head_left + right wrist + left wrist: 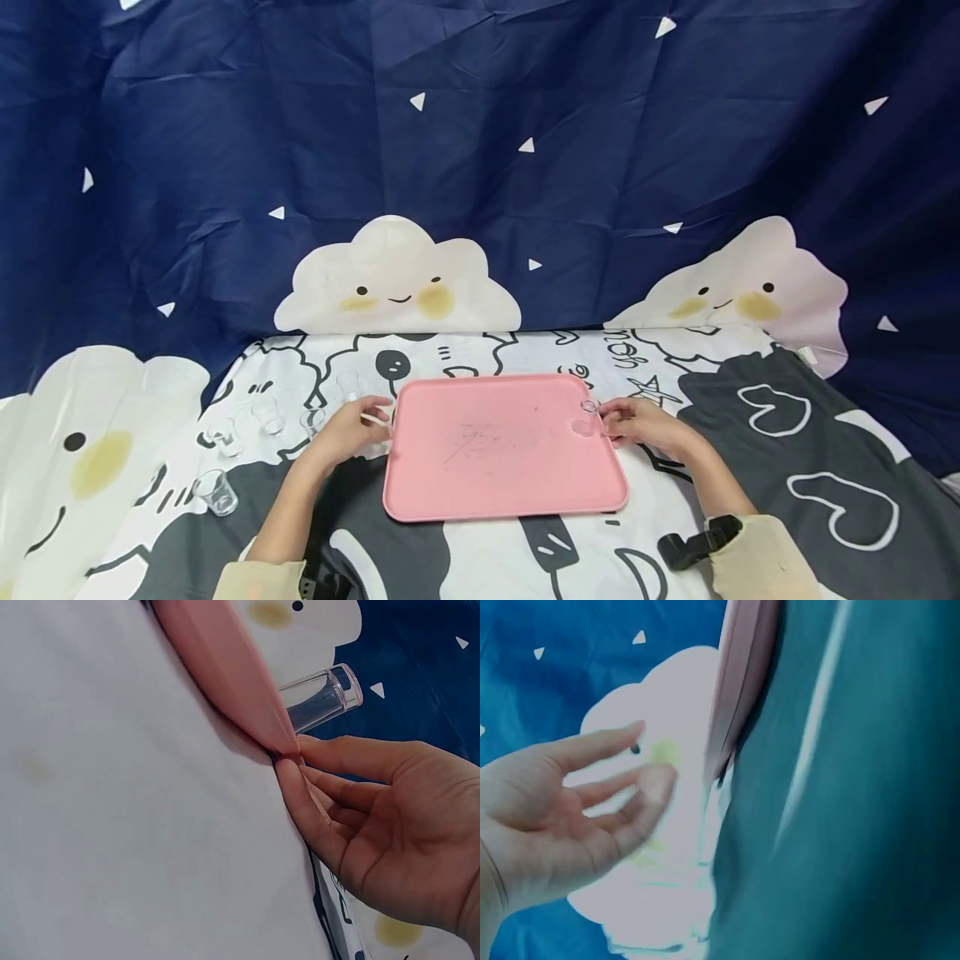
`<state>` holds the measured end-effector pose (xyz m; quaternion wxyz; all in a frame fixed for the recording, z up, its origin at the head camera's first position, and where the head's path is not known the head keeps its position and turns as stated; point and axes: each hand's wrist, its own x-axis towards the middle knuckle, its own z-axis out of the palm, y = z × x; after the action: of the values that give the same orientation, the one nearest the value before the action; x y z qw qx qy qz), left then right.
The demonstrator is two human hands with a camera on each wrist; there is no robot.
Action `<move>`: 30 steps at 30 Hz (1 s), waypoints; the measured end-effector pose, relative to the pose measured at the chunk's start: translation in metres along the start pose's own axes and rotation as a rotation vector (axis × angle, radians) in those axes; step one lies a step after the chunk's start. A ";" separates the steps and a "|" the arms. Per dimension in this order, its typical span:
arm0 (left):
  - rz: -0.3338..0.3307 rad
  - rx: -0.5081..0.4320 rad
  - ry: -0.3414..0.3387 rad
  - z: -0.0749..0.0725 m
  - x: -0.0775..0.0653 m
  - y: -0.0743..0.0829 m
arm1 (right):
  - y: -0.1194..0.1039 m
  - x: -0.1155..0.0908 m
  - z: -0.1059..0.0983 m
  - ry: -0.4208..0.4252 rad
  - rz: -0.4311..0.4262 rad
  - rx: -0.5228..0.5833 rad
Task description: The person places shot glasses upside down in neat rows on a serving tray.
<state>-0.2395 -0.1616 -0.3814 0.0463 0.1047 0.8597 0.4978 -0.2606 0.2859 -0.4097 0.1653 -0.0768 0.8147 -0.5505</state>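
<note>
The right hand (647, 425) pinches the right edge of the pink rectangular plastic tray (502, 458), the left hand (348, 431) lies loose beside its left, so uneven lifting off the printed cloth (487, 550) could topple the clear cylindrical tumbler (321, 697) near its far right corner.

Right hand (401, 825) pinches the pink tray (225, 671) by its edge, clear glass (319, 699) poking up just beside, blue cloth (424, 694) with little white triangles behind.
</note>
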 end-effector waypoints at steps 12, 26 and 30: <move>0.100 0.086 0.460 -0.037 -0.013 -0.007 | 0.001 0.002 0.000 -0.008 -0.007 0.000; 0.028 0.017 0.386 -0.054 -0.021 -0.046 | 0.001 0.001 -0.001 -0.002 -0.001 0.005; 0.047 -0.007 0.409 -0.053 -0.021 -0.050 | 0.000 0.001 0.000 -0.001 0.002 0.003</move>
<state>-0.2358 -0.2351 -0.3983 -0.1404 0.0211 0.8469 0.5124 -0.2614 0.2859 -0.4099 0.1663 -0.0760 0.8139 -0.5514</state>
